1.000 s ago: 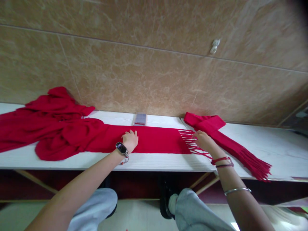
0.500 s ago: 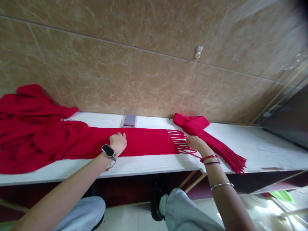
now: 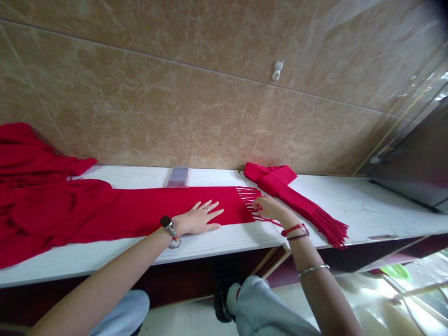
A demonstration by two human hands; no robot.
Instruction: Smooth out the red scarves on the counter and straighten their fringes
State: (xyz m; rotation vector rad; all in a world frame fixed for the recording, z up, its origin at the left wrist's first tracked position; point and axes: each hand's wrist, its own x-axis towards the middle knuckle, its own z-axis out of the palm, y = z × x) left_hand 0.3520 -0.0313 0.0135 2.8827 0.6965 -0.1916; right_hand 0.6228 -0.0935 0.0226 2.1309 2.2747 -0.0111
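A long red scarf point(image 3: 140, 207) lies flat along the white bench top, its fringe point(image 3: 247, 195) spread at the right end. My left hand point(image 3: 199, 218) rests palm down on the scarf, fingers stretched and spread, partly over its near edge. At the fringed end, my right hand point(image 3: 271, 206) has its fingers curled closed around some of the strands; a few trail out under the wrist. Just right of that hand lies a second red scarf point(image 3: 304, 207), folded over at its far end, with its tassels at the front edge.
Bunched red cloth point(image 3: 31, 161) is heaped at the left. A small blurred grey-blue rectangle point(image 3: 178, 177) lies behind the scarf. The white bench top point(image 3: 224, 242) runs along a brown tiled wall point(image 3: 157, 107). A dark box-like object point(image 3: 416, 158) stands at the right end.
My left hand has slid right along the scarf and gone from curled to spread flat. My right hand stays at the fringe. The whole view has shifted slightly.
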